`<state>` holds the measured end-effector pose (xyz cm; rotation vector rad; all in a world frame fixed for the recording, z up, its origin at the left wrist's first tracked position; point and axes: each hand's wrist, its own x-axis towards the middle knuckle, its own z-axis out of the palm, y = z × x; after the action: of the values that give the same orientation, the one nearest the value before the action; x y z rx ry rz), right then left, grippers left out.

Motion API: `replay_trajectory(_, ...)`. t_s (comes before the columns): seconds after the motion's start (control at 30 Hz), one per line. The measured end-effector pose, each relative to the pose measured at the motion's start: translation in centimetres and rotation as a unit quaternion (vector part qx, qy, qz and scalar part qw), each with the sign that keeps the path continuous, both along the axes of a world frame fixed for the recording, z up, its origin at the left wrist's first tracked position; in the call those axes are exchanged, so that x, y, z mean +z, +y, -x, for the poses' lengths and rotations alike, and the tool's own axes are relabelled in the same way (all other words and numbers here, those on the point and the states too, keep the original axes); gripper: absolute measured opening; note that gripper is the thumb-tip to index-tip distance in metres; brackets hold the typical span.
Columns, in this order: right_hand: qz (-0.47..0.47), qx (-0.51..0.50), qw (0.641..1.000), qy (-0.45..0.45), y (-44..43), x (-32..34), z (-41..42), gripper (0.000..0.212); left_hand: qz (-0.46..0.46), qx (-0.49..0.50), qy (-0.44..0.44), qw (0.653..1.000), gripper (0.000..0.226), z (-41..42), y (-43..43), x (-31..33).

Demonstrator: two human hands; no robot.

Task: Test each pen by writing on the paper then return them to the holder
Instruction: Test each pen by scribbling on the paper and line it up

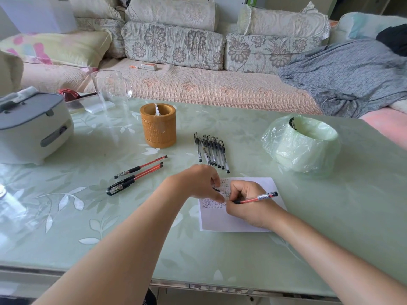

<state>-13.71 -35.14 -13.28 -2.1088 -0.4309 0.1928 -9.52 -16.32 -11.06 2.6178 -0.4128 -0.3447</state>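
Right hand (pixel 246 203) grips a red gel pen (pixel 257 198), tip on the paper (pixel 242 223): judged mid-test. Left hand (pixel 198 181) rests at the paper's far-left corner; whether it pinches the small black piece (pixel 217 189) there is unclear. Next: carry pen beyond the paper into the bamboo holder (pixel 158 128).

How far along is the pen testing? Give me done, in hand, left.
Done: the paper carries several rows of test marks. In hand: the right hand writes with a red pen; the left hand pinches what looks like its black cap. Left: the row of black pens and the loose pens nearer the holder all lie on the table, not returned.
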Motion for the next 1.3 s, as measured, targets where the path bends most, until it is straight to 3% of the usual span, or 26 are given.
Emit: replay_trajectory(1.3,-0.004,0.016,1.000,0.009,-0.23,-0.08,0.18,0.017,0.006,0.004,0.009,1.000,0.050,0.09,-0.02,0.08)
